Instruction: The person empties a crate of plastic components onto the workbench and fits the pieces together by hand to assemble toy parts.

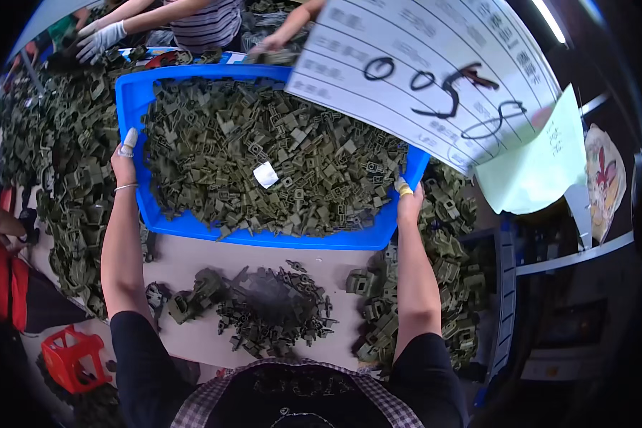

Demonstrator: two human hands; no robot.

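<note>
Both my hands grip a large blue plastic tub point(267, 238) by its opposite side rims. It is heaped with many small olive-green plastic parts point(242, 128), and a small white scrap point(265, 175) lies on top of them. My left hand point(123, 158) is closed on the left rim, its thumb wrapped in a whitish cover. On the right rim my right hand point(409, 199) is closed too, with a yellowish band on its thumb. Under my arms, near my body, lies a pile of small dark green parts point(274, 307) on the pale table point(192, 258).
Heaps of larger green parts point(71, 164) cover the table's left side, with another heap point(442, 285) at right. A printed sheet point(421, 68) and a pale green paper point(535, 167) hang at upper right. A co-worker's gloved hand point(101, 43) is beyond the tub. A red stool point(77, 358) stands lower left.
</note>
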